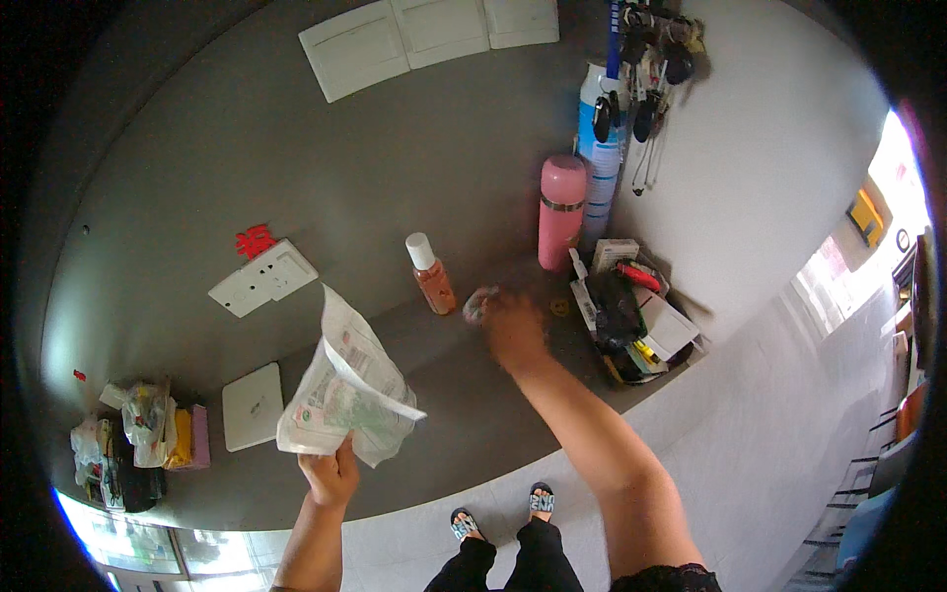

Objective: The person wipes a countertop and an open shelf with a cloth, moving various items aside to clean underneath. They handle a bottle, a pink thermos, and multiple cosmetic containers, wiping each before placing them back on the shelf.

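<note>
Head view: left hand [331, 476] pinches a white bag [340, 395], likely light, limp, by its lower edge; right hand [517, 332] blurred, grip unclear.

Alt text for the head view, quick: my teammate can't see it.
A person's left hand holds a white printed sheet or bag over a grey counter; the right hand, blurred, is at a small unclear object right of an orange white-capped bottle. A pink flask stands farther back.
</note>
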